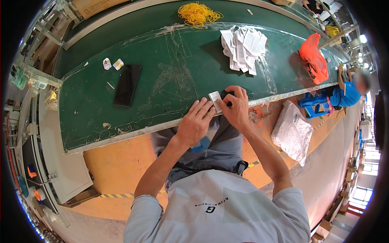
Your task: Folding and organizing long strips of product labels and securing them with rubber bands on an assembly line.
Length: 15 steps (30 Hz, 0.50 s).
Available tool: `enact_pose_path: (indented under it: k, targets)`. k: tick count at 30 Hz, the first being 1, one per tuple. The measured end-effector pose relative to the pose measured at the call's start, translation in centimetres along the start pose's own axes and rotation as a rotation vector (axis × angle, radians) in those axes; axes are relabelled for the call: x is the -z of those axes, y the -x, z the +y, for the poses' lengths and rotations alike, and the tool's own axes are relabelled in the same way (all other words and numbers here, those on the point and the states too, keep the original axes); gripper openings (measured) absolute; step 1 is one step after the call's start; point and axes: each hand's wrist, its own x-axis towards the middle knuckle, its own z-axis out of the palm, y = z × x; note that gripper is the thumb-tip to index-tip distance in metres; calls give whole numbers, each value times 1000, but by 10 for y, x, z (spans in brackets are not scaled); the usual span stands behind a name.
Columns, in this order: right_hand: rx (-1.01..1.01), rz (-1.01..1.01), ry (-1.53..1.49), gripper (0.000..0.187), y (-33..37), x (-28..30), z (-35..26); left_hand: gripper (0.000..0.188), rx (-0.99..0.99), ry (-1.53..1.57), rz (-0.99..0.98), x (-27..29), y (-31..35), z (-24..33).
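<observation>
A small white folded paper (214, 96) lies at the near edge of the green table, between my two hands. My left hand (196, 122) rests with its fingers stretched out flat, the fingertips beside the paper's left edge. On the other side, my right hand (237, 108) is curled, its thumb on the paper and its index finger bent; a dark gap shows between thumb and fingers. Farther back and to the right is a loose heap of printed white paper slips (244, 48).
A black phone (127, 85) lies on the table (162, 81) at left, near two small crumpled wrappers (112, 64). Yellow rubber bands (198, 14) are heaped at the back. At right sits a red plastic bag (314, 58); a white sack (292, 131) stands below, near a person in blue (345, 95).
</observation>
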Motion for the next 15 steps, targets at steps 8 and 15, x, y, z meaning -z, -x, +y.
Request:
enact_pose_path:
  k: [8,15]
  targets:
    - [-26,-14,-2,26,-2,1,-1,32,32,63,-2,1,-1,0]
    - [-25,-6,-8,24,0,0,0,53,136,162,-77,12,-5,8]
